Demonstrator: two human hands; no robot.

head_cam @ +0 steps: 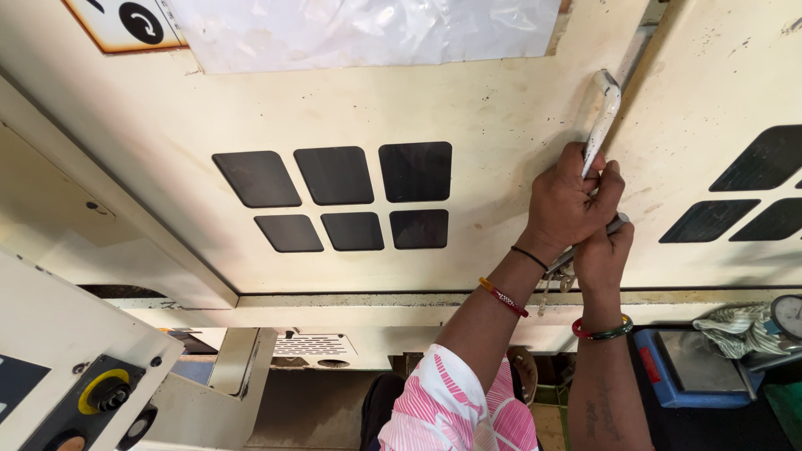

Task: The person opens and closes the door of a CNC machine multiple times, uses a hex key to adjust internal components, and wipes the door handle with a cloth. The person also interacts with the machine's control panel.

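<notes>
Both hands — left hand [565, 203], right hand [603, 250] — clasp a white door handle [603, 117]; an orange-edged sign [125, 23] sits top left beside clear plastic sheet [368, 29].

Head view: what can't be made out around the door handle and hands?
- Lower part of the white door handle: covered by the left hand.
- Right hand: its fingers sit behind the left hand, so its grip is unclear.
- Keys below the hands: too small to tell what they hang from.
- Round gauge: cut off by the right edge.
</notes>
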